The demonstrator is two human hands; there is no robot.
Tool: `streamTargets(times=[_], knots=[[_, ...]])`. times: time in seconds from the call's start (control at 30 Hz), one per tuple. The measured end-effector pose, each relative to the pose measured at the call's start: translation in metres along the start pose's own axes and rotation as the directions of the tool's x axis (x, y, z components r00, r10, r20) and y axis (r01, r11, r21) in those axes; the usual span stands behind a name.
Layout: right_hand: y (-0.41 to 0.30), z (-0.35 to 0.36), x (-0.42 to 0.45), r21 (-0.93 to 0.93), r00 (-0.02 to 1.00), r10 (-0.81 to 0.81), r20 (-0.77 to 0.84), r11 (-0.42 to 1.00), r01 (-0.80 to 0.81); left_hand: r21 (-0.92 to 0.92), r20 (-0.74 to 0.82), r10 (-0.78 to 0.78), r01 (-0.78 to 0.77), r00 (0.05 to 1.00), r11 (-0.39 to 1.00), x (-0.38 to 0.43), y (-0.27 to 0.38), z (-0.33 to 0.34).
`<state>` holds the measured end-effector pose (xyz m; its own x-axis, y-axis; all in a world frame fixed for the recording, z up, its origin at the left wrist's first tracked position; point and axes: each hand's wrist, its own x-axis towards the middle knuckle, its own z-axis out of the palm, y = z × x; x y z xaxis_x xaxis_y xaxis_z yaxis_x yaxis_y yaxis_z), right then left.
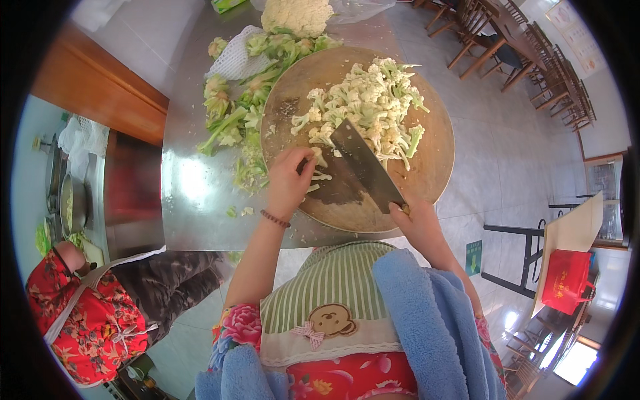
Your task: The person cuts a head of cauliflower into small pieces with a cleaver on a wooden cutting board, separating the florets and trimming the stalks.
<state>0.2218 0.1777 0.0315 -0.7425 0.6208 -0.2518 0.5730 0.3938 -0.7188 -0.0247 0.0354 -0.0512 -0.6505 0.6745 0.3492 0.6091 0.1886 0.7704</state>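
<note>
A round wooden chopping board [430,165] lies before me on a metal table. My right hand [416,220] grips the handle of a cleaver [367,167], whose broad blade slants up and left over the board. Between the fingertips of my left hand [291,177] is a small cauliflower floret [318,157], left of the blade. Thin cut stem pieces [321,176] lie beside those fingers. Beyond the blade spreads a heap of cut cauliflower florets [370,100]. Whether the cleaver's edge touches the wood I cannot tell.
Trimmed cauliflower leaves and stalks [235,120] cover the metal table [200,210] left of the board, with white foam netting [240,55] among them. A whole cauliflower [296,16] sits at the back. Another person [100,320] stands at a counter on the left. Wooden chairs [467,25] stand far right.
</note>
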Motion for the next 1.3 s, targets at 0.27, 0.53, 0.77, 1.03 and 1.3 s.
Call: streamTargets(times=[0.27,0.53,0.77,1.03,1.3], knots=[[0.002,-0.007,-0.009,-0.015,0.998,0.064,-0.029,0.998,-0.064,0.012,-0.012,0.012,-0.012,1.000,1.000,0.010,0.012,0.002],[-0.002,-0.010,-0.018,0.026,0.999,-0.009,-0.042,1.000,0.011,-0.023,0.049,-0.024,0.025,0.999,0.999,0.023,-0.013,0.007],[-0.014,-0.023,-0.025,0.046,0.979,0.093,0.179,0.994,-0.102,-0.326,-0.014,-0.219,0.202,0.976,0.924,0.028,-0.030,-0.001],[0.004,0.021,0.010,0.011,0.898,-0.011,0.440,1.000,0.007,-0.329,-0.021,-0.218,0.199,0.976,0.923,0.039,-0.033,-0.011],[0.008,0.003,0.008,0.441,0.925,0.281,0.254,0.818,-0.370,-0.208,-0.030,-0.210,0.199,0.977,0.957,0.017,-0.018,-0.015]])
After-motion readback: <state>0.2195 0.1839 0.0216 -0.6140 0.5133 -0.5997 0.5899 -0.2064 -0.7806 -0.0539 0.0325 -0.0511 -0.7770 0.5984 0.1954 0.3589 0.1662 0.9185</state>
